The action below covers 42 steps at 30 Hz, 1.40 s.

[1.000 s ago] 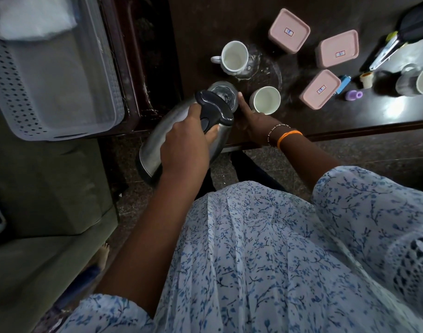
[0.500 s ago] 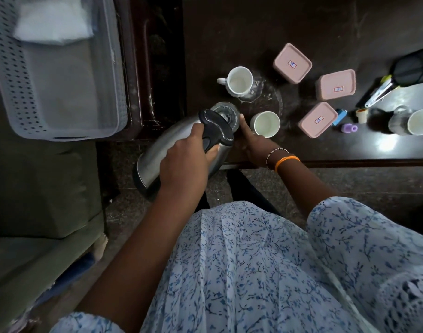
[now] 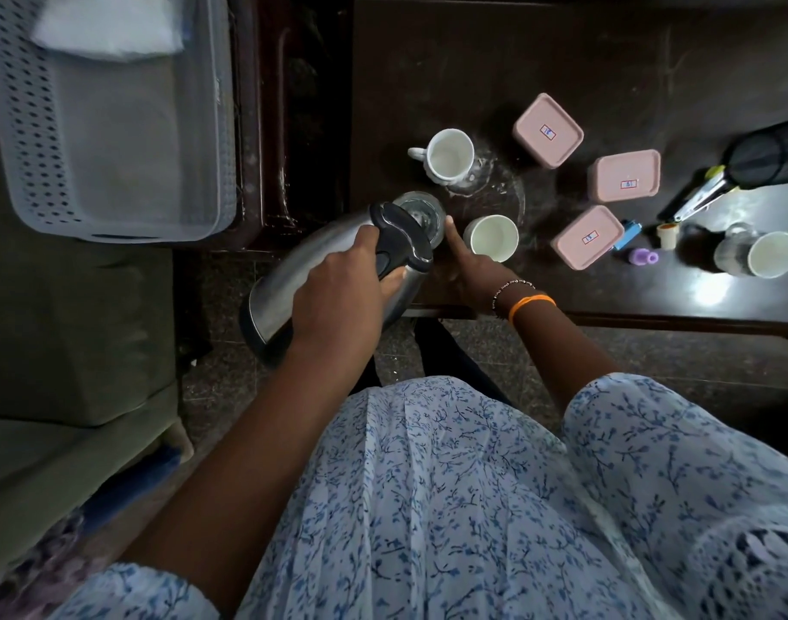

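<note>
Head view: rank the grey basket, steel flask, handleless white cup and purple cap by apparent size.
1. grey basket
2. steel flask, though the left hand holds it nearer the camera, which inflates it
3. handleless white cup
4. purple cap

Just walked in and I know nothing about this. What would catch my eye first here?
The eye goes first to the steel kettle at the centre, tilted by the left hand on its black handle, spout over a glass that the right hand holds at the near edge of the dark table. Just beyond stand a white mug and a white cup, with three pink lidded boxes to their right.
</note>
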Tool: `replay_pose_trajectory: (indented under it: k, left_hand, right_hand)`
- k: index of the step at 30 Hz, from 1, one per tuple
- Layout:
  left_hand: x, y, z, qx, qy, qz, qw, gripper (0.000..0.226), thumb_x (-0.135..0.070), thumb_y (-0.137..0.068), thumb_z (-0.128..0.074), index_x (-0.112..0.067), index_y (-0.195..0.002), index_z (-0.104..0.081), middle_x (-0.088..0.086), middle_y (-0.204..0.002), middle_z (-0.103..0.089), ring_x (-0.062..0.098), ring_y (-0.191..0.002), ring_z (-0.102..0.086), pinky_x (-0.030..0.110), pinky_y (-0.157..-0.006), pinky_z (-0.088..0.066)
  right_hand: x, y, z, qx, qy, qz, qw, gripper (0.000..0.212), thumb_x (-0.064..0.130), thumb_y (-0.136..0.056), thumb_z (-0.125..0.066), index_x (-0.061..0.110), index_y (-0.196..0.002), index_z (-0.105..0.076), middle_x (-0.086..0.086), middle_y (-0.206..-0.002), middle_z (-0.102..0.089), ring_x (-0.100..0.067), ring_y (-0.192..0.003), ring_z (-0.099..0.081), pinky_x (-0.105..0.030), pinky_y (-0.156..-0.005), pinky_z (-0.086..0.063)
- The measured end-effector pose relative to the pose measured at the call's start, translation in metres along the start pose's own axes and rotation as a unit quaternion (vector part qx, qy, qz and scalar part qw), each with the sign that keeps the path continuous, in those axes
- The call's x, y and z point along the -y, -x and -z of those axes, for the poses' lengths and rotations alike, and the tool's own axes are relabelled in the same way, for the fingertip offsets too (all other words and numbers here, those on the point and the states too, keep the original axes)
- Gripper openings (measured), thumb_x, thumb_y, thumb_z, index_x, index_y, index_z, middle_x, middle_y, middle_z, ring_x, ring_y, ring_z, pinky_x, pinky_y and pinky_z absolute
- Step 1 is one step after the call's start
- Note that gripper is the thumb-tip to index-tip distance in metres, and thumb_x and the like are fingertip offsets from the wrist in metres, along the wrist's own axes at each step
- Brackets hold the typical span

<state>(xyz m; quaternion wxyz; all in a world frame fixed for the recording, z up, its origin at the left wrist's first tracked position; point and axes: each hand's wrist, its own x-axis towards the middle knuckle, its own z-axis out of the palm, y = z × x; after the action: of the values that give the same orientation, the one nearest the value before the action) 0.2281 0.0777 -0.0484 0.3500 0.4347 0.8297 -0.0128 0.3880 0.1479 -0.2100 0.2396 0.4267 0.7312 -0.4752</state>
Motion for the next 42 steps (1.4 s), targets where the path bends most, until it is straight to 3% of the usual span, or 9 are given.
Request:
replay_pose_trajectory:
  k: [5, 14, 19, 28, 42]
  left_hand:
    - [-0.001, -0.001, -0.001, -0.007, -0.005, -0.002, 1.000, 0.051, -0.038, -0.089, -0.055, -0.023, -0.135, -0.041, 0.011, -0.119, -0.063, 0.033, -0.109, -0.058, 0.041, -0.079, -0.046]
    - [-0.003, -0.002, -0.002, -0.013, -0.002, -0.008, 1.000, 0.049, -0.038, -0.089, -0.056, -0.021, -0.132, -0.044, 0.013, -0.114, -0.065, 0.035, -0.104, -0.060, 0.041, -0.075, -0.046]
    - [-0.004, -0.002, -0.004, -0.013, -0.010, -0.007, 1.000, 0.049, -0.040, -0.089, -0.056, -0.021, -0.132, -0.043, 0.015, -0.113, -0.065, 0.037, -0.104, -0.060, 0.036, -0.067, -0.037]
    - [-0.006, -0.004, -0.003, -0.018, -0.005, -0.010, 1.000, 0.048, -0.039, -0.089, -0.055, -0.020, -0.132, -0.044, 0.013, -0.116, -0.065, 0.035, -0.106, -0.059, 0.041, -0.076, -0.047]
    - [-0.012, -0.009, -0.003, -0.017, -0.004, -0.002, 1.000, 0.046, -0.038, -0.089, -0.056, -0.021, -0.130, -0.045, 0.010, -0.115, -0.065, 0.032, -0.105, -0.059, 0.036, -0.067, -0.038]
  right_hand:
    - [-0.001, 0.000, 0.000, -0.004, -0.002, 0.004, 1.000, 0.091, 0.002, -0.085, -0.048, 0.024, -0.144, 0.017, -0.034, -0.101, -0.064, -0.041, -0.089, -0.064, -0.042, -0.079, -0.048]
    - [-0.004, 0.001, 0.002, -0.002, 0.002, 0.011, 1.000, 0.093, 0.000, -0.083, -0.047, 0.028, -0.144, 0.017, -0.033, -0.102, -0.064, -0.041, -0.089, -0.064, -0.047, -0.082, -0.052]
    - [-0.007, -0.001, 0.002, 0.002, 0.008, 0.010, 1.000, 0.093, 0.004, -0.085, -0.048, 0.030, -0.143, 0.018, -0.031, -0.101, -0.065, -0.041, -0.087, -0.064, -0.046, -0.081, -0.052]
    - [-0.008, 0.000, 0.004, 0.005, 0.001, 0.011, 1.000, 0.091, 0.007, -0.085, -0.047, 0.032, -0.143, 0.019, -0.031, -0.100, -0.065, -0.040, -0.087, -0.064, -0.050, -0.083, -0.052]
    - [-0.010, -0.002, 0.011, 0.028, -0.007, 0.017, 0.999, 0.093, 0.007, -0.085, -0.052, 0.032, -0.143, 0.017, -0.029, -0.106, -0.065, -0.039, -0.094, -0.064, -0.049, -0.090, -0.050]
